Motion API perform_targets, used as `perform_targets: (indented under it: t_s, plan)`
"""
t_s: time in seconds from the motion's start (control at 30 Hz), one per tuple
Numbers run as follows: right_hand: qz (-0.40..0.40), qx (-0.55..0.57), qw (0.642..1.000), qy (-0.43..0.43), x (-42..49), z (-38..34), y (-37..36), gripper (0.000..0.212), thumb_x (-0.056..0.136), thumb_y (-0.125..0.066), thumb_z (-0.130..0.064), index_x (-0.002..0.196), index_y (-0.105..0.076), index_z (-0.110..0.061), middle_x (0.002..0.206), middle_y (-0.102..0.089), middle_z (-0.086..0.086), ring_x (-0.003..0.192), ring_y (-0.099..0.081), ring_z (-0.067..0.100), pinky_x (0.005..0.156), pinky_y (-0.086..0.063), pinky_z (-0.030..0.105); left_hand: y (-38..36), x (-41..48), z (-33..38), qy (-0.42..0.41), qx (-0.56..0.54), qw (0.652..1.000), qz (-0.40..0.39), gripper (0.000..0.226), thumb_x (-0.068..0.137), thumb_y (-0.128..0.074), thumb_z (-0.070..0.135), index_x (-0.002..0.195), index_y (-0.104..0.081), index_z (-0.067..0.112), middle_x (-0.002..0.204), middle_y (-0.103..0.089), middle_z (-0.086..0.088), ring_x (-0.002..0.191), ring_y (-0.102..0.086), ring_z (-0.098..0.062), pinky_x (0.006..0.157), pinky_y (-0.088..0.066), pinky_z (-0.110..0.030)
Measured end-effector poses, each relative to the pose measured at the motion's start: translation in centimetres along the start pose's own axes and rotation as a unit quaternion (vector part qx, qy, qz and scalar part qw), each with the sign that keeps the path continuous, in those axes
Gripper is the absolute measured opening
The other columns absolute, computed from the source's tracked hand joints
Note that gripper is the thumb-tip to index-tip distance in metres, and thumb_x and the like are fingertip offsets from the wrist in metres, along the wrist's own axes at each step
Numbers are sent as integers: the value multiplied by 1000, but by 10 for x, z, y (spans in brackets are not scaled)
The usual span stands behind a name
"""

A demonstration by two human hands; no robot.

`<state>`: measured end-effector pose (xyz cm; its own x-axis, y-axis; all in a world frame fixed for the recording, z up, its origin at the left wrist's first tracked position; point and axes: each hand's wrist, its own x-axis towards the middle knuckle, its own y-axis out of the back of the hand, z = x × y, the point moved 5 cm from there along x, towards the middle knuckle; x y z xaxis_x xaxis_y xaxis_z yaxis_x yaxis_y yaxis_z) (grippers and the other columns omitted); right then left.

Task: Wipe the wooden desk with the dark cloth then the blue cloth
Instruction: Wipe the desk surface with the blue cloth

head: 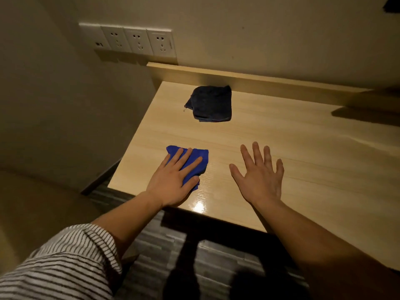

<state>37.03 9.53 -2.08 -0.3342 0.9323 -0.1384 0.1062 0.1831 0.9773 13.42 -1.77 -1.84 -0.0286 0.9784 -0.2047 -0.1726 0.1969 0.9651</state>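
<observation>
Nothing to read here. The wall socket plates (127, 41) show only their slot holes, and a faint mark on the right edge of the rightmost plate might be lettering, but it's too blurred to make out. The wooden desk (281, 144) shows bare grain, no label or number. The dark cloth (211, 105) carries no legible tag, and neither does the blue cloth (194, 158). The striped sleeve (65, 263) has stripes only, no print or brand.
</observation>
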Motion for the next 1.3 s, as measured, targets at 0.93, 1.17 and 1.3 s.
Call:
perform_targets:
  t_s: [0.93, 1.17, 1.3]
  plan:
    - [45, 189, 981, 2, 13, 12, 29, 48, 108, -40, -38, 155, -42, -33, 171, -20, -6, 158, -10, 14, 121, -13, 47, 30, 130, 76, 5, -70, 997, -22, 80, 101, -16, 78, 170, -2, 39, 179, 9, 2, 164, 12, -22, 131, 6, -54]
    - [46, 156, 964, 208, 66, -66, 59, 39, 106, -50, -36, 141, -60, -23, 154, -52, -1, 143, -42, 19, 112, -35, 42, 41, 70, -19, 124, -102, 983, 93, 67, 107, -10, 56, 170, -18, 31, 179, -6, 0, 165, 1, -24, 131, -6, -54]
    - [-23, -23, 953, 300, 99, -93, 47, 54, 101, -47, -60, 144, -56, -29, 153, -52, -1, 139, -46, 23, 107, -40, 45, 21, 50, -43, 147, -45, 987, 49, 63, 112, -15, 48, 171, -6, 28, 180, 1, -2, 165, 6, -25, 131, -1, -51]
